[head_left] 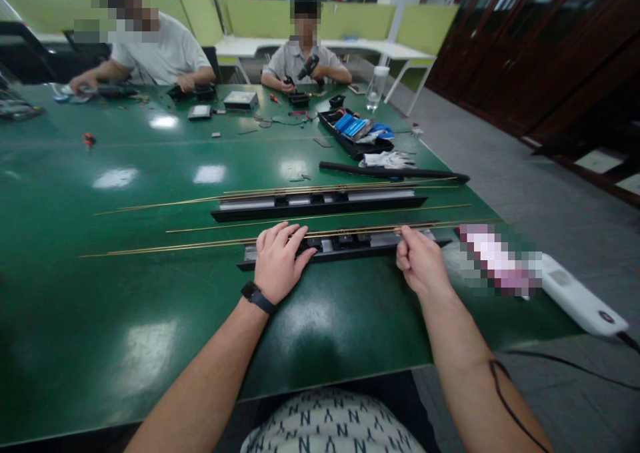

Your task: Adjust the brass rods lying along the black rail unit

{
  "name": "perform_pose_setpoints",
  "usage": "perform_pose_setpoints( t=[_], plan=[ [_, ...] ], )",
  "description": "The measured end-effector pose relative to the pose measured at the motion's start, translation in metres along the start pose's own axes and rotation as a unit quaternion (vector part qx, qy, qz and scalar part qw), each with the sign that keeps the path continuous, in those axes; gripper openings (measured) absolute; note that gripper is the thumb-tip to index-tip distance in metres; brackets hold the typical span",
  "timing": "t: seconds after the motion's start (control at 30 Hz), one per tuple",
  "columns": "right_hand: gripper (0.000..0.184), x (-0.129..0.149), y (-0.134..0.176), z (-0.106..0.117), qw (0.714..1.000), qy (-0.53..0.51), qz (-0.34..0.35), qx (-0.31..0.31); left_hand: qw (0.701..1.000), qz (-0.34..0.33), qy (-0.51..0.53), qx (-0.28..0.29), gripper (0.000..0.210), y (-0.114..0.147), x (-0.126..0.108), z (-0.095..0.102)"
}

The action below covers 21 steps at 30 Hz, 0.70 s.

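Nearest to me on the green table lies a long black channel point(345, 258) with a silvery inside and several dark blocks in it. Thin brass-coloured rods point(170, 247) run lengthwise above it and stick out past its left end. My left hand point(280, 256), a dark watch at its wrist, lies open over the left part of the channel, its fingers across the rods. My right hand point(420, 259) is closed in a pinch on the rods near the right end. Behind, a second black channel point(320, 208) also carries rods, and a loose rod point(220, 226) lies between the two channels.
Farther back are a black strip point(390, 172), white gloves point(393, 159) and a black tray point(345, 139) with blue items. At right, a white device point(583, 296) trails a cable. Across the green table point(150, 386), two people sit at work, one holding a power drill point(309, 67).
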State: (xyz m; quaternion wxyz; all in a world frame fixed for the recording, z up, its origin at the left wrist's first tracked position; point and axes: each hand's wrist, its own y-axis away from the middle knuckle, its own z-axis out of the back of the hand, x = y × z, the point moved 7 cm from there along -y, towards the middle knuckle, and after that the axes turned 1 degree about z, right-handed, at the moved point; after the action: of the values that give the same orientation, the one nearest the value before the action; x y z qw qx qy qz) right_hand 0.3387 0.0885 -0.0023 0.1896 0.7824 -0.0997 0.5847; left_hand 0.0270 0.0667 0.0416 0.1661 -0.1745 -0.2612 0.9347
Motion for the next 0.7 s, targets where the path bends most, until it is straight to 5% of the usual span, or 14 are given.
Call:
perform_pose_setpoints(
  t=[0.17, 0.7],
  plan=[
    [0.041, -0.0021, 0.0023, -0.0064, 0.999, 0.022, -0.02, 0.04, 1.0, -0.002, -0.006, -0.004, 0.043, -0.0002, -0.0008, 0.0011],
    [0.038, -0.0012, 0.0006, -0.0031, 1.0, 0.0, -0.001, 0.014, 1.0, -0.001, -0.008, -0.002, 0.043, -0.0007, -0.0017, 0.0026]
  ],
)
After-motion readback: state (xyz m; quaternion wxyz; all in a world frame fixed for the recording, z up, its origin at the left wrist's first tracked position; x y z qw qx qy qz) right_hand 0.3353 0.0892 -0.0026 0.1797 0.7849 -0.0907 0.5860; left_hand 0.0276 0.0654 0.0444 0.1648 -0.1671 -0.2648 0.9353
